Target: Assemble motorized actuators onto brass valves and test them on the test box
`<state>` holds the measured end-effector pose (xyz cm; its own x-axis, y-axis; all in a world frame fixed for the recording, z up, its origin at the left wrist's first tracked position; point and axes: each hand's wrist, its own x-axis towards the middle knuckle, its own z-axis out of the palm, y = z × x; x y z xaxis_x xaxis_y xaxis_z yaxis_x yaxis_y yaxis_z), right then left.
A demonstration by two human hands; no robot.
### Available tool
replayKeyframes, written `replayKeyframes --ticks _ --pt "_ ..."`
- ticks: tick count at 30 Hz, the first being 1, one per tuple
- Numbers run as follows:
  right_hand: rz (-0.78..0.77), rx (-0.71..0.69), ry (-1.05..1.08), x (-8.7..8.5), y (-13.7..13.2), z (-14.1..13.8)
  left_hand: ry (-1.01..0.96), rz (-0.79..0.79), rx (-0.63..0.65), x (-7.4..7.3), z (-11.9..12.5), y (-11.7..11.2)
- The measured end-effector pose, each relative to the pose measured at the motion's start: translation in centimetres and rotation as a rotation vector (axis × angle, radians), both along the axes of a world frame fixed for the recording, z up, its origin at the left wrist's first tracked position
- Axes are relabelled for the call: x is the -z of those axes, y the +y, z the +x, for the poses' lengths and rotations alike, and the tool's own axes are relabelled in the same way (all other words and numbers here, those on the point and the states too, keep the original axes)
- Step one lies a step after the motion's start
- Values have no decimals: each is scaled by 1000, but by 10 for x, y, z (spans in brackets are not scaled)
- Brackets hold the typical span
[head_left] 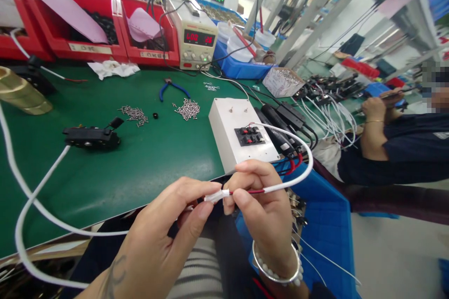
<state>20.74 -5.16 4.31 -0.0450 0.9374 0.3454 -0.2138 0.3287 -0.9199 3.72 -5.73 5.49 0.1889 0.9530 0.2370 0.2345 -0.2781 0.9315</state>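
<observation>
In front of my body, my left hand (168, 229) pinches a small white plug connector (216, 195) between thumb and forefinger. My right hand (263, 201) closes on the thin red wire (250, 191) just behind that connector. From there a white cable (304, 175) loops up to a black terminal block with red tabs (249, 136). This block sits on a white box (224, 135) with two small toggle switches. At the left, a black switch-like part (91, 137) with its own white cable (52, 175) lies on the green mat (147, 173).
Screw piles (188, 109), blue-handled cutters (173, 88) and a brass part (23, 91) lie on the bench. Behind stand red bins (147, 32) and a lit power supply (196, 32). Below right is a blue crate (326, 224). A co-worker (393, 145) sits at the right.
</observation>
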Motion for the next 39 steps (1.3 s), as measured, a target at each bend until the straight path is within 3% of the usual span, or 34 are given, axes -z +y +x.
replayKeyframes --ticks 10,16,22,31,39 --pt "-45 -60 -128 -4 1 8 5 2 147 3 -5 3" --pt "-20 16 -56 -3 -1 6 2 40 7 -1 -3 3" --pt "-19 6 -45 -1 -2 7 29 39 81 1 -4 4" --pt "-83 -84 -17 -2 -4 8 87 106 121 2 -5 4" --pt "-196 -247 6 -2 -8 9 129 284 74 0 0 4"
